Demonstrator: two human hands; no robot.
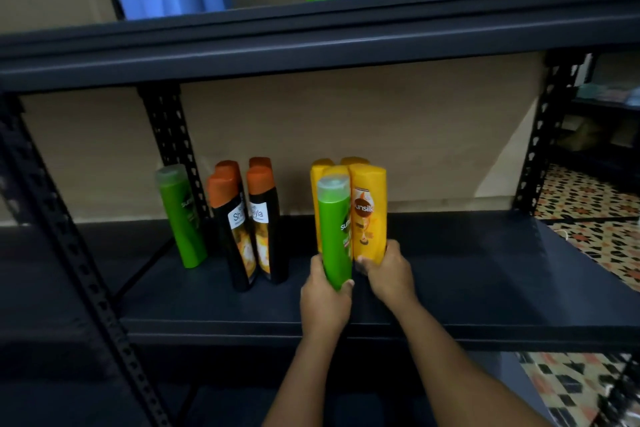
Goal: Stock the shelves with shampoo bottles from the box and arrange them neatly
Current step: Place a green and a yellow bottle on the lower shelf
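Hands grip glossy plastic bottles: left green, right yellow.

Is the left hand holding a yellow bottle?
No, the left hand grips a green bottle; the right hand holds the yellow bottle.

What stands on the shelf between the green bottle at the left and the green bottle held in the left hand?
In the head view, black bottles with orange caps stand between the far green bottle and the held green bottle, with bare shelf beside them.
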